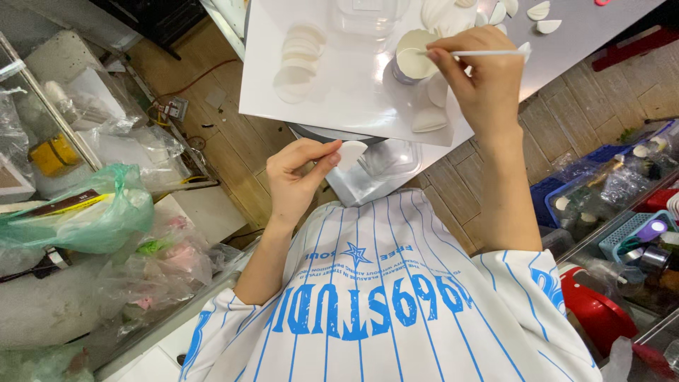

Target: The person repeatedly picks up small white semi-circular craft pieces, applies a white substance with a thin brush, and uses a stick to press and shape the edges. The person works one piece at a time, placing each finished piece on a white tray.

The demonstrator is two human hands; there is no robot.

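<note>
White tabletop (283,92): left hand (297,177) pinches a white disc (351,152); right hand (481,78) grips a thin stick (488,53) over a cup (414,60). Risk: drips, cup tipping.

The clear container (368,10) is cut off by the top edge.

Floor (219,134): brown wood-look planks, worn, a red cable trailing to a small socket box (175,108) lying on it. Counter (566,42): grey surface, top right, carrying a white board (269,85). Left side: shelf frame with a metal pole (49,106), crammed with clear plastic bags, a green bag (92,212) and a yellow container (53,155). Right side: blue crate (559,187), clear bins of small items, a red object (601,311) low down. Light is even and bright, indoor.
</note>
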